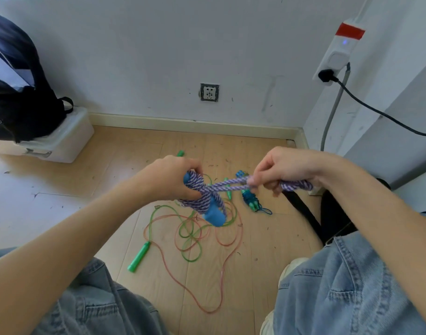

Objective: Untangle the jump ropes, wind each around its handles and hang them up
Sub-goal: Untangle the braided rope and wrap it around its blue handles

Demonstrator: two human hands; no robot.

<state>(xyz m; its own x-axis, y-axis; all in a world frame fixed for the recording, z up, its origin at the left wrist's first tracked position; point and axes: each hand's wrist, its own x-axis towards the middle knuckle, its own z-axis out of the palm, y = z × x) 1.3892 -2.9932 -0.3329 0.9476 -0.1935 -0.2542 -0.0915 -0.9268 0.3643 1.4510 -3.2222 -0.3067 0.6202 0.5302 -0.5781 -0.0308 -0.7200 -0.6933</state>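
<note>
My left hand [169,178] grips the blue handles [214,216] of a purple-and-white braided jump rope [207,197], which is wound around them in several turns. My right hand [283,169] pinches a doubled loop of that same rope, stretched taut between both hands, and its free end [296,184] sticks out past my fingers. On the wooden floor below lie a tangled green rope [190,238] with green handles [139,257] and a thin red rope [183,284]. A small blue-and-green bundle [249,197] lies near them.
A dark backpack [16,93] sits on a white plastic box [62,139] at the left wall. A wall socket [209,92] is straight ahead. A power strip [337,52] with a black cable hangs at the right. My knees in jeans frame the floor space.
</note>
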